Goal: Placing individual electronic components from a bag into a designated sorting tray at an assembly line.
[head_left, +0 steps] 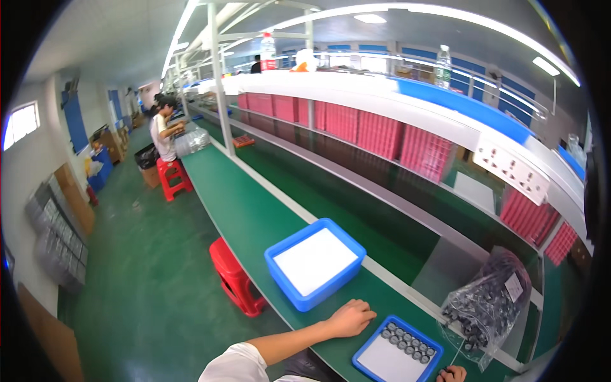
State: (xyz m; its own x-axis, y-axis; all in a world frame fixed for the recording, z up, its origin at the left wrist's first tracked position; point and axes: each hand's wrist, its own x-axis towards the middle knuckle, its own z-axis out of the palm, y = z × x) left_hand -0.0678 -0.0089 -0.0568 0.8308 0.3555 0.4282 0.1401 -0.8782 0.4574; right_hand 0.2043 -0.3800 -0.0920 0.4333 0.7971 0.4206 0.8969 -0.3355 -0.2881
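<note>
My left hand [352, 318] rests palm down on the green bench, between two blue trays, its fingers curled in and nothing seen in them. Just right of it sits a small blue tray [358, 364] with a white lining. Two rows of small, round grey parts [407, 342] stand along its far side. At the lower edge, beside the tray's near right corner, my right hand [452, 374] is partly cut off. Its fingers are bent together, and what they hold is hidden. Beyond it, a clear plastic bag [490, 299] is full of dark small parts.
A larger blue tray [298, 299] with a white sheet inside stands beyond my left hand. Red stools [232, 280] stand along the bench's left side. A metal rail [394, 280] edges the bench. Farther off, a person [164, 130] sits by clear plastic packs [192, 141].
</note>
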